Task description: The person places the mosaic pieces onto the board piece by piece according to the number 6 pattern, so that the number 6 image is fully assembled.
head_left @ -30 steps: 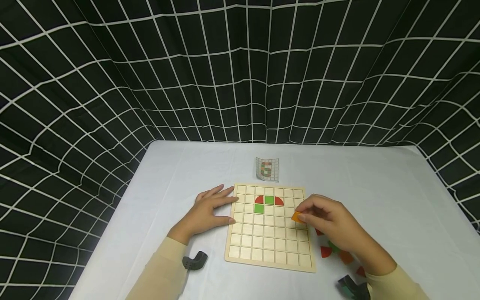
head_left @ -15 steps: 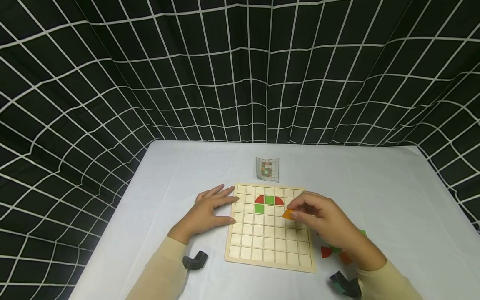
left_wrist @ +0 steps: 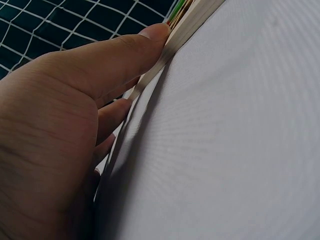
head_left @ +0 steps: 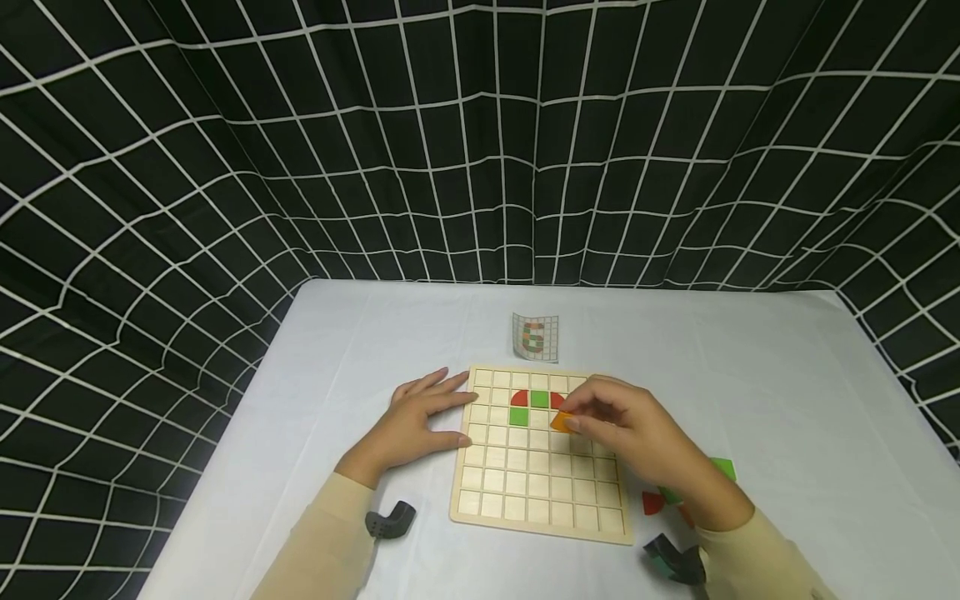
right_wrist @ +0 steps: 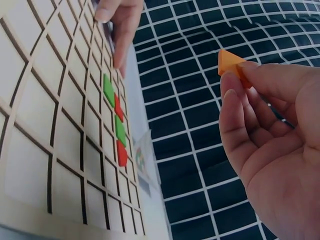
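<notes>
A light wooden grid board point(head_left: 536, 483) lies on the white table. In its upper part sit a red quarter-round tile point(head_left: 520, 399), a green square tile point(head_left: 539, 399), a second red quarter-round point(head_left: 556, 400) partly behind fingertips, and another green square point(head_left: 518, 416) one row lower. My right hand point(head_left: 637, 425) pinches an orange triangular tile point(right_wrist: 231, 62) between thumb and fingers, held above the board near the right-hand red tile. Along the board's left edge my left hand point(head_left: 408, 425) rests with fingers spread, thumb point(left_wrist: 150, 37) and fingertips touching the rim.
Beyond the board lies a small patterned paper card point(head_left: 536, 337). To the right are several loose tiles, including a red one point(head_left: 653, 503) and a green one point(head_left: 723, 468), partly covered by the right forearm. A dark grid curtain point(head_left: 495, 142) surrounds the table.
My right hand has moved left across the board with the orange tile, from near its right edge to close by the red and green tiles. The left hand has stayed in place.
</notes>
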Action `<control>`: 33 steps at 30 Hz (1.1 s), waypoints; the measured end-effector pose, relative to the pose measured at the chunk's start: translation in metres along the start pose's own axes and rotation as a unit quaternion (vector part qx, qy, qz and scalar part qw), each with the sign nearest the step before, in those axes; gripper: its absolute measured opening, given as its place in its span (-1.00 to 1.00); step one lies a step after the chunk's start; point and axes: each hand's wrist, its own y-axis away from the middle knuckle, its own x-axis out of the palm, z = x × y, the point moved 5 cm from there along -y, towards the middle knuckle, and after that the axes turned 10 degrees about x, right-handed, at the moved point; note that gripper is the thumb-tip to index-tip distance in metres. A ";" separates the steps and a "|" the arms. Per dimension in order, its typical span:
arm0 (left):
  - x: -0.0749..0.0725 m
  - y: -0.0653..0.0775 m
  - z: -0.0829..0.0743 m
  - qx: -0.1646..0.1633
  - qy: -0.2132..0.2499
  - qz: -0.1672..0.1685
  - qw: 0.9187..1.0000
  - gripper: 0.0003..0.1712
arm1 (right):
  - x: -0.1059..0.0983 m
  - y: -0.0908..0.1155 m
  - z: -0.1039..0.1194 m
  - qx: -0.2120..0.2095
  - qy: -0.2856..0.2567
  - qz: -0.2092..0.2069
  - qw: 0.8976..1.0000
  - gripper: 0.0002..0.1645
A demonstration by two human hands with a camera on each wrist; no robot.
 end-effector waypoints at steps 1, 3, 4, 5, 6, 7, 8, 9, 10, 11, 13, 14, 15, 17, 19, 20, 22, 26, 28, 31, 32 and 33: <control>0.000 0.000 0.000 0.000 0.000 0.000 1.000 -0.21 | 0.001 -0.001 0.000 -0.002 -0.003 0.000 1.000 -0.77; 0.000 0.000 0.000 0.001 0.000 0.000 1.000 -0.21 | 0.002 -0.002 0.000 0.000 -0.006 0.000 1.000 -0.78; 0.000 0.000 0.000 0.000 -0.001 0.000 1.000 -0.21 | 0.003 -0.003 0.000 0.002 -0.007 0.001 1.000 -0.79; 0.000 0.000 0.000 0.001 -0.002 0.000 1.000 -0.21 | 0.003 -0.004 0.000 0.004 -0.009 0.002 1.000 -0.79; 0.000 0.000 0.000 0.001 -0.003 0.000 1.000 -0.21 | 0.004 -0.004 0.000 0.006 -0.011 0.003 1.000 -0.79; 0.000 0.000 0.000 0.000 -0.004 0.000 1.000 -0.21 | 0.005 -0.005 0.000 0.008 -0.011 0.004 1.000 -0.79; 0.000 0.000 0.000 0.000 -0.004 0.001 1.000 -0.21 | 0.006 -0.006 -0.001 0.010 -0.012 0.005 1.000 -0.79; 0.000 0.000 0.000 0.001 -0.004 0.000 1.000 -0.21 | 0.006 -0.007 -0.001 0.011 -0.014 0.007 1.000 -0.79; 0.000 0.000 0.000 0.001 -0.004 0.000 1.000 -0.21 | 0.007 -0.008 -0.001 0.013 -0.015 0.007 1.000 -0.78; 0.000 0.000 0.000 0.001 -0.004 -0.001 1.000 -0.22 | 0.008 -0.009 -0.002 0.014 -0.016 0.009 1.000 -0.79; 0.000 0.000 0.000 0.002 -0.003 -0.001 1.000 -0.22 | 0.011 -0.011 -0.003 0.019 -0.018 0.012 1.000 -0.80; 0.000 0.000 0.000 0.002 -0.003 -0.001 1.000 -0.22 | 0.012 -0.012 -0.003 0.021 -0.019 0.014 1.000 -0.81; 0.000 0.000 0.000 0.002 -0.003 -0.001 1.000 -0.22 | 0.013 -0.013 -0.003 0.024 -0.020 0.014 0.999 -0.81; 0.000 0.000 -0.001 0.001 -0.003 0.000 1.000 -0.22 | 0.015 -0.015 -0.003 0.028 -0.020 0.015 0.999 -0.83; -0.001 0.000 -0.001 0.001 -0.003 0.000 1.000 -0.21 | 0.018 -0.017 -0.003 0.029 -0.021 0.017 0.999 -0.85; 0.000 0.000 -0.001 0.001 -0.003 0.000 1.000 -0.21 | 0.019 -0.018 -0.003 0.030 -0.021 0.018 0.999 -0.87; 0.000 0.000 -0.001 0.002 -0.003 -0.001 1.000 -0.21 | 0.021 -0.021 -0.004 0.033 -0.017 0.020 0.999 -0.88; 0.001 0.000 0.001 -0.001 -0.003 0.005 1.000 -0.21 | 0.026 -0.025 -0.007 0.042 -0.009 0.025 0.999 -0.89; 0.001 -0.001 0.002 -0.003 -0.003 0.008 1.000 -0.20 | 0.027 -0.027 -0.008 0.046 -0.008 0.026 0.999 -0.88; 0.002 -0.001 0.004 -0.004 -0.003 0.010 1.000 -0.21 | 0.030 -0.030 -0.009 0.054 -0.010 0.026 0.998 -0.86; 0.002 -0.001 0.004 -0.004 -0.003 0.010 1.000 -0.21 | 0.031 -0.031 -0.010 0.055 -0.012 0.028 0.998 -0.85; 0.002 -0.001 0.004 -0.005 -0.003 0.010 1.000 -0.21 | 0.031 -0.033 -0.010 0.056 -0.013 0.030 0.998 -0.85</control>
